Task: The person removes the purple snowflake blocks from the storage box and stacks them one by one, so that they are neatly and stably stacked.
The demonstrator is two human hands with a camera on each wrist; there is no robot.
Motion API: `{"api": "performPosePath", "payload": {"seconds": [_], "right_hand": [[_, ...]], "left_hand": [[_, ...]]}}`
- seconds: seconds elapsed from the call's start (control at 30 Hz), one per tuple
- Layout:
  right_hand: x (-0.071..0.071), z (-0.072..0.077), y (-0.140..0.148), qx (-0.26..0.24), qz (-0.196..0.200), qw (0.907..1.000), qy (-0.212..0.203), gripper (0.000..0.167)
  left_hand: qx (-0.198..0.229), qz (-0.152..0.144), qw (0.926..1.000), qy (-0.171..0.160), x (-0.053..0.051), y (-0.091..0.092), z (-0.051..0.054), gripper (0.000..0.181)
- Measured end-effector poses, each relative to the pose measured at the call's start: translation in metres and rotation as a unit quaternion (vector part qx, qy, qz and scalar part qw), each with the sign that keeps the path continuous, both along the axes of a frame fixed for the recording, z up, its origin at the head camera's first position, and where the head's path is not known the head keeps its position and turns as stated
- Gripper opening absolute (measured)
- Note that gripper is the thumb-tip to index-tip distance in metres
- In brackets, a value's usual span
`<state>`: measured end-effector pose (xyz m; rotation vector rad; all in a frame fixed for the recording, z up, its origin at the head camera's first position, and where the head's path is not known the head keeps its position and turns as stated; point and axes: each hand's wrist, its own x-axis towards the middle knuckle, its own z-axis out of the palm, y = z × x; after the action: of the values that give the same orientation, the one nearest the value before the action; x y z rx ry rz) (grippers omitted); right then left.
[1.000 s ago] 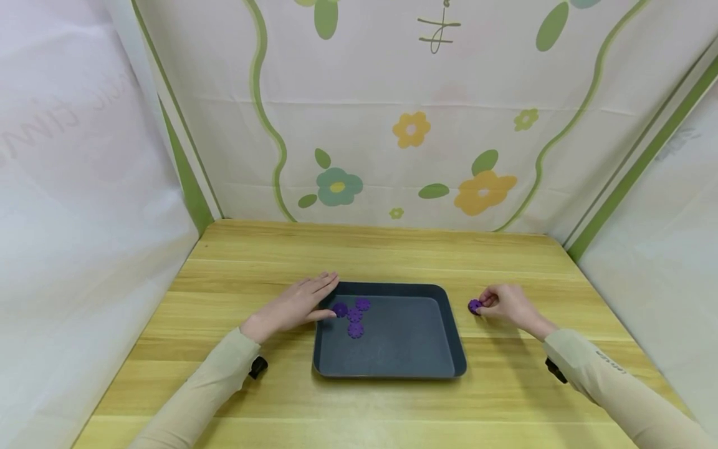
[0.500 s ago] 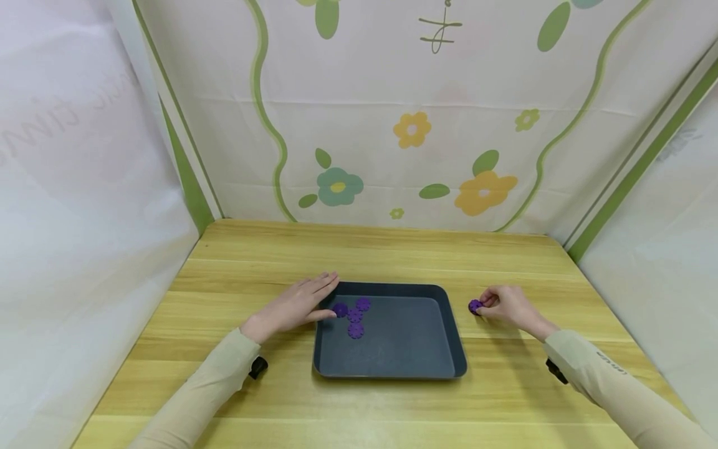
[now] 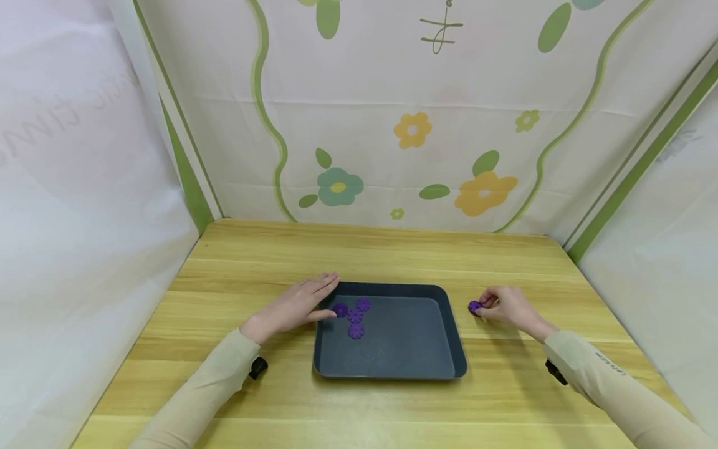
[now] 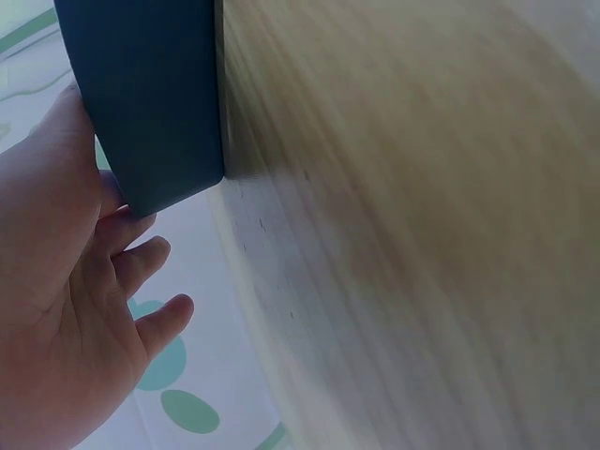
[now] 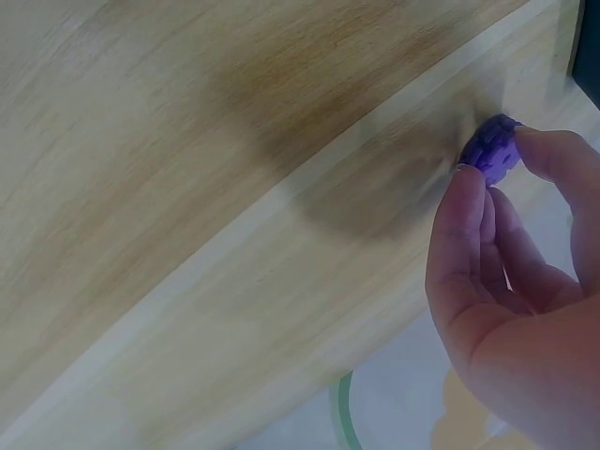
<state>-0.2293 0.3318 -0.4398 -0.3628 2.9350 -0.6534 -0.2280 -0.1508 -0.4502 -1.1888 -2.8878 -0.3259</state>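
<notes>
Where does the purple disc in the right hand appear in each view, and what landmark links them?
Head: the purple disc is below and right of centre, in the right hand.
Left wrist: not in it.
Right wrist: the purple disc is upper right, pinched.
Shared landmark: the dark tray, at lower centre, top left and top right edge respectively.

This looks like a curtained booth set up around a wood-grain table (image 3: 359, 411); past the left hand (image 3: 297, 304) and right hand (image 3: 509, 307) hangs a white back curtain (image 3: 348, 75) with teal and orange flowers (image 3: 350, 189) and wavy green lines (image 3: 283, 149); outward of the left hand, a left curtain (image 3: 84, 249) bears faint lettering; outward of the right hand, a right curtain (image 3: 679, 262) encloses the other side; what building holds it cannot be told.
</notes>
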Motion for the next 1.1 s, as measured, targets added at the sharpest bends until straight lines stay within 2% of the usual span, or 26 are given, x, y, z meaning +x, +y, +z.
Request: {"api": "performPosePath", "payload": {"seconds": [0.2,0.43,0.57,0.8,1.1], "right_hand": [[0.0,0.004,0.0,-0.007,0.005,1.0,0.004,0.021],[-0.001,0.015,-0.001,-0.003,0.007,0.9995,0.03,0.019],[-0.001,0.021,-0.006,0.0,0.01,0.9995,0.03,0.022],[-0.002,0.031,-0.024,0.008,0.029,0.9989,0.036,0.02],[0.0,0.039,-0.056,-0.013,0.063,0.9974,0.033,0.02]], "left_hand": [[0.005,-0.002,1.0,0.001,0.0,0.0,-0.001,0.078],[0.003,-0.004,1.0,0.004,0.0,0.0,0.0,0.077],[-0.001,-0.003,1.0,0.004,0.0,0.0,0.0,0.077],[-0.007,-0.002,1.0,-0.002,0.0,0.0,0.003,0.077],[-0.006,-0.007,0.9999,0.004,0.001,0.0,0.006,0.077]]}}
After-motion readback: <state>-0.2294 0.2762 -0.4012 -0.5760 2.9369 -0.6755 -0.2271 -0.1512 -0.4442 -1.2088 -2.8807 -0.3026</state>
